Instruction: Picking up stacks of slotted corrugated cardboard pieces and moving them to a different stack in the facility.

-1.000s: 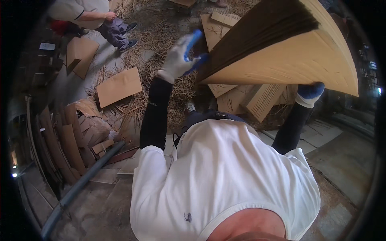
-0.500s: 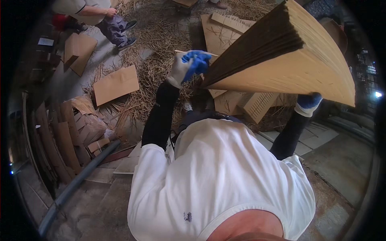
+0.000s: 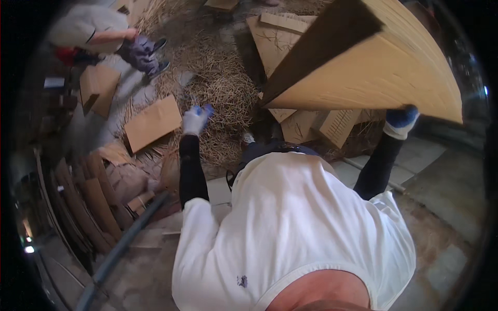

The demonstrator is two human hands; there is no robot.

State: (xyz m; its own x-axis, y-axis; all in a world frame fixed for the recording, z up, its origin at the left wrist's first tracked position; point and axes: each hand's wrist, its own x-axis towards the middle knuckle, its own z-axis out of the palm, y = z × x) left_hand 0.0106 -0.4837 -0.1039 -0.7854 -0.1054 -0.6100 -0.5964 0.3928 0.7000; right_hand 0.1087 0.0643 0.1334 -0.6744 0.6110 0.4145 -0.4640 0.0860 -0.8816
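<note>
A thick stack of brown cardboard sheets [image 3: 371, 75] rises in front of me at the right, fanned and tilted, with a dark shadowed side. My right hand [image 3: 402, 122], in a white and blue glove, grips its lower right edge; most of the fingers are hidden by the cardboard. My left hand [image 3: 195, 119], gloved alike, hangs away from the stack, above thin cardboard strips [image 3: 225, 93] heaped on the floor. Motion smears its fingers, so whether it holds anything cannot be made out. Just left of it lies a flat cardboard piece [image 3: 152, 123].
At the upper left stands another person [image 3: 96, 31] beside a folded cardboard piece [image 3: 98, 85]. Cardboard offcuts [image 3: 340, 127] lie beneath the stack. A grey pipe [image 3: 124, 243] and upright boards [image 3: 98, 207] are at the lower left.
My left hand has moved left and down, away from the stack. The thin strip it held earlier no longer shows in it. My right hand keeps its grip on the stack.
</note>
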